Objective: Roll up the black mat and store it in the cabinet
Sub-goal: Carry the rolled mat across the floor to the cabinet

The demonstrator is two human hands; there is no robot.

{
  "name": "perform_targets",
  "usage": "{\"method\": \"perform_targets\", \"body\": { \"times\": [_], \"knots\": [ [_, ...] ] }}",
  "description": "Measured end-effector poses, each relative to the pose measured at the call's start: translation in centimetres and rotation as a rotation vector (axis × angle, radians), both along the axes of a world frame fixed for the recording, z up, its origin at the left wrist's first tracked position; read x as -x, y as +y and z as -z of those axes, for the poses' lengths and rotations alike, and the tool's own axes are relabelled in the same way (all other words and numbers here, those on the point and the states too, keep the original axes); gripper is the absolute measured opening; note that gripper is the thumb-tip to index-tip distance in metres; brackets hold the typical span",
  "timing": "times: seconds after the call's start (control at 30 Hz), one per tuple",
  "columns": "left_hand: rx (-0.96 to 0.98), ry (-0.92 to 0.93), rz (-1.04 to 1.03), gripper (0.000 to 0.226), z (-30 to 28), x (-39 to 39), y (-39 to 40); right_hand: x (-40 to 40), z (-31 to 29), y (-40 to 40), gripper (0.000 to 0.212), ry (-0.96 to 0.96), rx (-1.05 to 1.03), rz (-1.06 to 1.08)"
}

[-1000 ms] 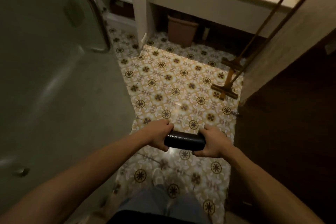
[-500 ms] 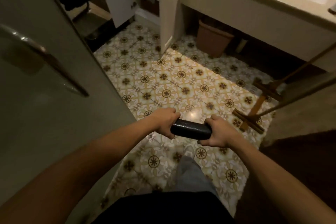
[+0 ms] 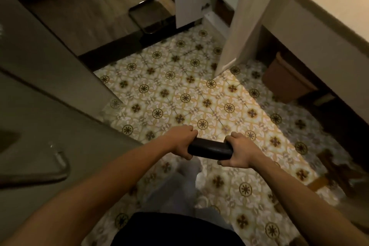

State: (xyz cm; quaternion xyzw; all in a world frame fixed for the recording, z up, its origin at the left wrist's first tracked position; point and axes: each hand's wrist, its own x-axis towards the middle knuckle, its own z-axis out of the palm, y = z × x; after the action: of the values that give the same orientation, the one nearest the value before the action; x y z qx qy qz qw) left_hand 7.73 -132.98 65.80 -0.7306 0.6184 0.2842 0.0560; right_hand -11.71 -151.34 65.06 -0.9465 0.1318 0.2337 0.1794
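Note:
The black mat (image 3: 209, 149) is rolled into a tight tube and hangs level above the patterned tile floor, low in the middle of the head view. My left hand (image 3: 180, 141) is closed around its left end and my right hand (image 3: 238, 151) around its right end. A white cabinet (image 3: 217, 0) with open shelves stands ahead at the upper middle, and its white door (image 3: 239, 24) hangs open toward me. My leg shows below the mat.
A glass door with a metal handle (image 3: 60, 168) fills the left side. The vanity counter (image 3: 327, 6) runs along the right, with a brown bin (image 3: 285, 80) beneath it. A dark threshold (image 3: 123, 50) leads to a wood-floored room.
The view has swung left and forward: the sink and the leaning broom handles slid out to the right, and the doorway and cabinet came into view. Both hands keep the same hold on the mat.

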Motion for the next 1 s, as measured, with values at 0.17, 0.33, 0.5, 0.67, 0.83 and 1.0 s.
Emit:
{"method": "perform_targets", "body": {
  "times": [0.17, 0.33, 0.5, 0.67, 0.83, 1.0],
  "knots": [
    [-0.021, 0.007, -0.112, 0.062, 1.5, -9.3, -6.0, -11.0, 1.0, -7.2, 0.065, -0.02, 0.016, -0.058],
    [-0.011, 0.004, -0.224, 0.061, 1.5, -17.8, -11.1, -21.4, 0.8, -13.9, 0.066, -0.02, 0.008, -0.135],
    [-0.02, -0.019, -0.254, 0.058, 0.8, -25.5, -14.9, -29.5, 1.2, -18.5, 0.07, -0.049, -0.014, -0.158],
    [-0.046, 0.003, -0.286, 0.059, 1.4, -33.9, -18.6, -38.1, 2.1, -22.6, 0.07, -0.034, -0.047, -0.143],
    [-0.099, 0.016, -0.317, 0.06, 3.4, -43.2, -23.7, -47.8, 4.4, -28.0, 0.069, 0.008, -0.121, -0.143],
    [-0.123, 0.015, -0.301, 0.064, 3.2, -52.4, -30.4, -56.9, 4.4, -34.4, 0.077, 0.006, -0.127, -0.146]
  ]
}}
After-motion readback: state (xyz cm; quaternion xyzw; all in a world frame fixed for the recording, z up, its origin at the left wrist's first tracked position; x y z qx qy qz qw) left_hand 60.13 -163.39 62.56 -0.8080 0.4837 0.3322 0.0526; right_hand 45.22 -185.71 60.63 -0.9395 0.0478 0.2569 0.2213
